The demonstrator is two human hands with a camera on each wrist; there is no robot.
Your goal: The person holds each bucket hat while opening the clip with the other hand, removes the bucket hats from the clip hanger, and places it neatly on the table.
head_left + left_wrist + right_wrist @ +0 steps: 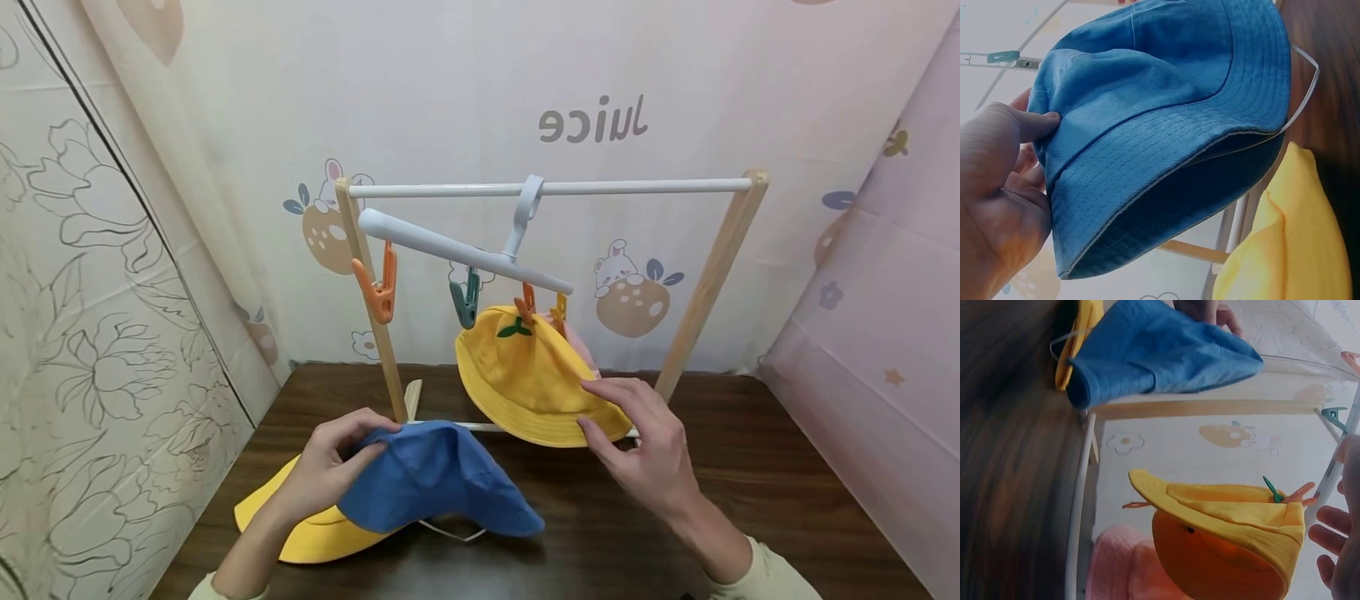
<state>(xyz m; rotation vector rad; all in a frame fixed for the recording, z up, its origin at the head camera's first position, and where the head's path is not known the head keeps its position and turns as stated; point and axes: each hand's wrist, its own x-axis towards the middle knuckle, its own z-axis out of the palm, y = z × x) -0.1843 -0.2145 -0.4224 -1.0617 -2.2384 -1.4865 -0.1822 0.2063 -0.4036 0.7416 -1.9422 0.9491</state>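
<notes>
Dark table spans the lower frame. Left hand pinches the blue hat, lower centre; right hand, released, beside hung yellow hat. Hanging appears underway; next likely calls for squeezing the green clip.

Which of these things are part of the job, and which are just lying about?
Seemingly part of it:
blue hat in the left hand
hanging yellow hat
pink hat
clips
white hanger
rack
probably the lower yellow hat

Just surroundings:
table
printed curtain

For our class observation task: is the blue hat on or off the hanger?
Off: the left hand holds the blue hat clear of the hanger and its clips.
</notes>
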